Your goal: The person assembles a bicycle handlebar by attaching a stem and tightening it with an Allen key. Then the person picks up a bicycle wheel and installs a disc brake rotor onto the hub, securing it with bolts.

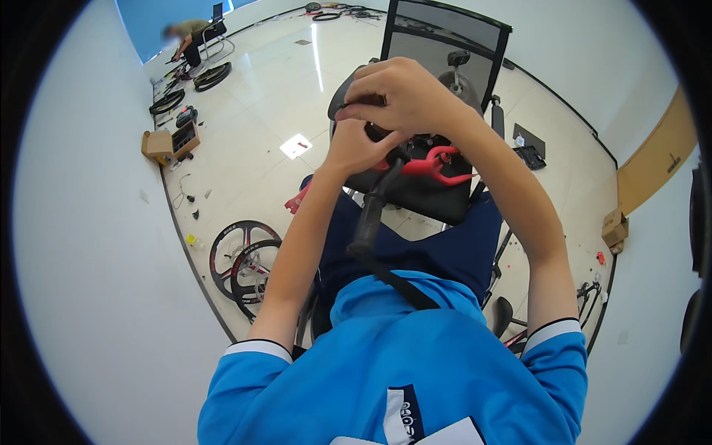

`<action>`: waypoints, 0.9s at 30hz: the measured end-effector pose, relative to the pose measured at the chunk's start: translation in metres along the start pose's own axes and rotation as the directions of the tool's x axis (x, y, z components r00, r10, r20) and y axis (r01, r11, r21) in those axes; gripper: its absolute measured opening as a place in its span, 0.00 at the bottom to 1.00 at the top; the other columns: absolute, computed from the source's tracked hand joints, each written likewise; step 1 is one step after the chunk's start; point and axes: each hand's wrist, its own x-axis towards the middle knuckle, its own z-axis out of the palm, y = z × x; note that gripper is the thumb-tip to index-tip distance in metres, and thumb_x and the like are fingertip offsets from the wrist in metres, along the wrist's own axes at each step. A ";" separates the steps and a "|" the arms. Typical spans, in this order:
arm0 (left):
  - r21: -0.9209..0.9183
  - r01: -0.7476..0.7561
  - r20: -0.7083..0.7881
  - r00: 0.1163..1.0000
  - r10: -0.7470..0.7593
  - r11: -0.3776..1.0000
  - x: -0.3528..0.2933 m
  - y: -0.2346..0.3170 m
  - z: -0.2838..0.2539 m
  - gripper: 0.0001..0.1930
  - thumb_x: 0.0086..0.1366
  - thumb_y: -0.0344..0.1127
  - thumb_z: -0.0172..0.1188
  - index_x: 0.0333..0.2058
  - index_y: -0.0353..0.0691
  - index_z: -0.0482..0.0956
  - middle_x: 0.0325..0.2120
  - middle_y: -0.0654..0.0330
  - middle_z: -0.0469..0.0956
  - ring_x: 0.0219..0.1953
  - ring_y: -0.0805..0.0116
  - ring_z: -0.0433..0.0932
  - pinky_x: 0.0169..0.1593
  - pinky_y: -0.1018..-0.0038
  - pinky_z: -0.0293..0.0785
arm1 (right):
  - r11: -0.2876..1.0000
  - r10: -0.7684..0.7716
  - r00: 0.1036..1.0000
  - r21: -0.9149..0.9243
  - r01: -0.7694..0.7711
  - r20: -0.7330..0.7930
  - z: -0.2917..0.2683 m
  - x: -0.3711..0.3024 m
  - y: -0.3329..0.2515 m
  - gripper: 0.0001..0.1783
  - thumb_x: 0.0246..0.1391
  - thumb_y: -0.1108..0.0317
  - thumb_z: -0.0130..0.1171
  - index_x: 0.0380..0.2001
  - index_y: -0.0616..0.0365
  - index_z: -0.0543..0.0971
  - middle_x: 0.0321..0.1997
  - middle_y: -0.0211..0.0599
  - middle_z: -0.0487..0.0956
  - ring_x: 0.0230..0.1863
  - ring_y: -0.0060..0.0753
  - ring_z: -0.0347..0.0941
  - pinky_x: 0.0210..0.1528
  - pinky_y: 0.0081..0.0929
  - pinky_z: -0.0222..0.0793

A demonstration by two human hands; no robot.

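In the head view, the thing you are working on stands in front of you, its upper end at your hands and over the black seat [423, 196] of one chair with a mesh backrest [449, 41]. What shows of it is one black handlebar [376, 204], slanting down toward your lap and ending in a thicker, dull rubber-looking grip [363, 233], plus one glossy red part [430, 167] beside it, smooth and curved into a hooked loop. Its upper end is covered by your fingers.

Your two hands meet there. Your left hand [363, 148] comes from below with the thumb raised and the fingers bent; your right hand [400, 96] arches over the top with its fingers curled, their tips close to your left thumb. You can't tell from here how tightly either closes, or on what.

Around you, count two dark spoked wheels [251, 263] overlapping by your left forearm, two cardboard boxes, one at the left wall [158, 144] and one at the right [614, 228], and one bent-over person [191, 33] far left.
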 end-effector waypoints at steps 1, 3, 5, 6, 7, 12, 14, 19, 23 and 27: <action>0.017 0.387 0.334 0.867 -0.370 0.922 -0.003 -0.013 -0.015 0.30 0.53 0.46 0.72 0.51 0.35 0.76 0.46 0.53 0.80 0.50 0.61 0.77 0.52 0.65 0.72 | 1.000 -0.022 1.000 -0.003 0.022 -0.014 0.000 -0.001 0.004 0.11 0.51 0.61 0.68 0.30 0.57 0.86 0.29 0.37 0.82 0.29 0.40 0.78 0.33 0.32 0.73; -0.025 0.183 0.094 0.979 -0.180 0.983 -0.029 -0.036 -0.028 0.32 0.50 0.50 0.74 0.47 0.33 0.77 0.41 0.52 0.81 0.43 0.59 0.79 0.47 0.66 0.74 | 0.999 -0.030 0.999 0.016 0.031 -0.022 0.000 -0.002 0.005 0.08 0.52 0.65 0.67 0.32 0.58 0.86 0.30 0.38 0.82 0.28 0.40 0.77 0.33 0.31 0.73; 0.065 0.083 -0.022 0.996 -0.082 0.994 -0.053 -0.066 -0.042 0.33 0.47 0.52 0.76 0.44 0.33 0.78 0.36 0.54 0.81 0.38 0.60 0.80 0.44 0.67 0.75 | 0.998 0.017 0.999 0.066 -0.019 0.027 0.005 -0.001 0.004 0.08 0.54 0.66 0.66 0.35 0.58 0.87 0.31 0.40 0.82 0.28 0.40 0.77 0.33 0.31 0.73; 0.144 0.081 -0.013 0.997 -0.080 0.986 -0.061 -0.083 -0.048 0.33 0.46 0.53 0.77 0.44 0.34 0.79 0.33 0.56 0.81 0.37 0.62 0.80 0.43 0.67 0.75 | 0.996 0.040 0.998 0.078 -0.044 0.054 0.003 0.000 0.004 0.08 0.55 0.66 0.66 0.36 0.58 0.87 0.31 0.41 0.83 0.28 0.40 0.77 0.34 0.31 0.73; 0.220 0.083 -0.004 0.996 -0.085 0.972 -0.068 -0.095 -0.052 0.33 0.45 0.53 0.77 0.43 0.34 0.79 0.31 0.57 0.81 0.35 0.63 0.80 0.43 0.67 0.75 | 0.997 -0.005 1.000 0.083 0.003 0.030 0.007 0.000 0.007 0.09 0.56 0.68 0.65 0.38 0.58 0.87 0.30 0.43 0.83 0.27 0.40 0.77 0.34 0.30 0.74; 0.149 0.614 0.222 0.743 -0.631 0.775 -0.082 -0.086 -0.054 0.31 0.46 0.56 0.76 0.38 0.35 0.78 0.21 0.61 0.76 0.21 0.70 0.74 0.31 0.73 0.73 | 0.981 0.083 0.994 0.172 -0.093 0.066 0.007 -0.004 0.006 0.12 0.59 0.64 0.63 0.37 0.62 0.86 0.26 0.45 0.83 0.24 0.39 0.76 0.33 0.30 0.72; 0.149 0.826 0.237 0.504 -0.830 0.544 -0.082 -0.072 -0.049 0.28 0.51 0.55 0.74 0.35 0.34 0.77 0.18 0.63 0.75 0.17 0.73 0.71 0.24 0.75 0.69 | 0.961 0.145 0.985 0.224 -0.163 0.093 0.004 -0.003 0.004 0.12 0.60 0.64 0.62 0.37 0.62 0.86 0.26 0.45 0.83 0.24 0.39 0.75 0.32 0.30 0.72; 0.247 0.730 0.135 0.625 -0.768 0.637 -0.101 -0.086 -0.043 0.34 0.48 0.65 0.71 0.16 0.32 0.79 0.12 0.59 0.74 0.19 0.64 0.78 0.28 0.67 0.73 | 0.983 0.066 0.996 0.168 -0.075 0.058 0.012 -0.005 0.008 0.14 0.62 0.61 0.60 0.37 0.61 0.86 0.22 0.45 0.79 0.21 0.40 0.73 0.31 0.32 0.70; 0.299 0.632 0.013 0.746 -0.665 0.715 -0.110 -0.084 -0.035 0.32 0.51 0.65 0.69 0.18 0.35 0.82 0.13 0.53 0.76 0.20 0.57 0.79 0.29 0.64 0.73 | 0.994 0.074 0.993 0.073 -0.081 0.087 0.010 -0.004 0.006 0.16 0.63 0.59 0.58 0.35 0.61 0.86 0.20 0.45 0.77 0.21 0.42 0.71 0.30 0.34 0.68; 0.306 0.615 -0.194 0.788 -0.584 0.727 -0.118 -0.070 -0.016 0.29 0.55 0.61 0.69 0.19 0.35 0.82 0.11 0.53 0.74 0.16 0.58 0.75 0.25 0.65 0.69 | 0.998 0.058 0.995 -0.027 -0.056 0.079 0.011 -0.005 0.003 0.19 0.66 0.57 0.55 0.35 0.61 0.86 0.19 0.45 0.76 0.21 0.43 0.71 0.29 0.35 0.67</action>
